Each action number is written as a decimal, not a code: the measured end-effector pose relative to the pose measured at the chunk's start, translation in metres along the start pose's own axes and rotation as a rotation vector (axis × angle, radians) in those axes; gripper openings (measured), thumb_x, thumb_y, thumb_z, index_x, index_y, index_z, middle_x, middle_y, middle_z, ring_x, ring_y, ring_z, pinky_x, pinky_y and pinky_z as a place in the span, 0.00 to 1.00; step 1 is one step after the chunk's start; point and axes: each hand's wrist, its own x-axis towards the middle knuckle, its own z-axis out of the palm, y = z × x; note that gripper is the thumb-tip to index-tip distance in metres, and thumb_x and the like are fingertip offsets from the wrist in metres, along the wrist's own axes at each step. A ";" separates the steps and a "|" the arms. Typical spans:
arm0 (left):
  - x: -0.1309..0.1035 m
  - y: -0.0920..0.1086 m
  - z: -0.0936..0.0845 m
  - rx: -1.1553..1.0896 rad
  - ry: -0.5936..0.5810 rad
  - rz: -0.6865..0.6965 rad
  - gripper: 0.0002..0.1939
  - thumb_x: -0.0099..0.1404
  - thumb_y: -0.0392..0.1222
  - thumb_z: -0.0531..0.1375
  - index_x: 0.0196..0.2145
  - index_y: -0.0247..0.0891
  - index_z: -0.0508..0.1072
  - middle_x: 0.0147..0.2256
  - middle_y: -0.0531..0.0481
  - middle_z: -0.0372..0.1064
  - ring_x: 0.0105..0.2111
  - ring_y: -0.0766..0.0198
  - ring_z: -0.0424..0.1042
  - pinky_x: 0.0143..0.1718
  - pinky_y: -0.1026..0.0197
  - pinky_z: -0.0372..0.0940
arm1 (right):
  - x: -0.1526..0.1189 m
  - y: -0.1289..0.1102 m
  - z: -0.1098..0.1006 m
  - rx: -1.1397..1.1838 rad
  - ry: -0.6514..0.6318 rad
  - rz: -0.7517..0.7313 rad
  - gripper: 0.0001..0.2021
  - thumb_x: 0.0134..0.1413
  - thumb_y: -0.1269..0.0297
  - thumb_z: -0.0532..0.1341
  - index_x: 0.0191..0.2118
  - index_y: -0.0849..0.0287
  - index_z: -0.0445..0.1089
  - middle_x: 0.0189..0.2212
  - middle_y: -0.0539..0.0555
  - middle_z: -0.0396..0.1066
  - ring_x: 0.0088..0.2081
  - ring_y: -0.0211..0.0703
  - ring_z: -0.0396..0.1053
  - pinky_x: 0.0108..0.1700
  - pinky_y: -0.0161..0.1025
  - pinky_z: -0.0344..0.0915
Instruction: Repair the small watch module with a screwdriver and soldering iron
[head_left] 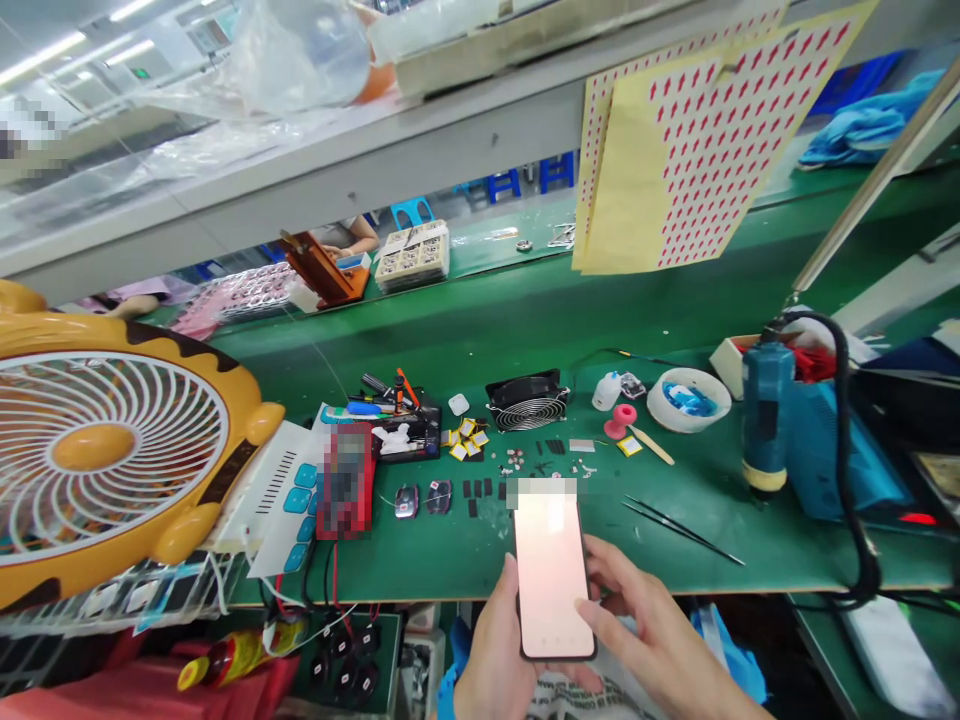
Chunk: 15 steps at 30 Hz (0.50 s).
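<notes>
A smartphone point(553, 580) with a bright, pale pink screen is held upright at the front edge of the green bench. My left hand point(495, 640) wraps its lower left side, fingers passing beneath it. At the phone's right side is my right hand point(645, 620), its thumb over the lower right of the screen and its fingers curled at the right edge. Behind the phone lie small black pads point(473, 488) and tiny parts. Black tweezers point(682, 530) rest on the bench to the right.
A yellow fan point(105, 440) and a red multimeter point(345, 480) stand left. Further back are yellow-wrapped cells point(466, 438), a black cooling fan point(527, 400) and a white bowl point(688, 400). A blue electric screwdriver point(766, 420) hangs at right; a shelf point(300, 190) crosses above.
</notes>
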 end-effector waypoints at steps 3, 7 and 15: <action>-0.004 0.001 0.000 0.011 0.019 0.011 0.56 0.57 0.93 0.74 0.59 0.40 0.98 0.56 0.25 0.97 0.52 0.28 0.96 0.27 0.50 0.82 | -0.001 0.000 -0.001 0.000 -0.004 0.000 0.31 0.78 0.44 0.76 0.78 0.48 0.86 0.59 0.65 0.97 0.49 0.63 0.93 0.49 0.48 0.92; -0.010 0.004 -0.001 0.045 0.024 0.012 0.50 0.65 0.90 0.72 0.59 0.42 0.98 0.59 0.27 0.96 0.54 0.29 0.95 0.32 0.48 0.84 | -0.002 0.004 -0.002 -0.017 -0.001 0.008 0.32 0.77 0.42 0.77 0.77 0.49 0.86 0.57 0.65 0.96 0.49 0.63 0.93 0.50 0.48 0.92; -0.002 -0.003 -0.003 0.014 0.012 0.026 0.50 0.64 0.90 0.71 0.58 0.43 0.98 0.55 0.26 0.97 0.47 0.31 0.95 0.27 0.49 0.82 | 0.002 -0.004 0.002 -0.067 0.021 -0.002 0.31 0.73 0.42 0.74 0.73 0.50 0.88 0.48 0.61 0.96 0.45 0.65 0.93 0.46 0.52 0.92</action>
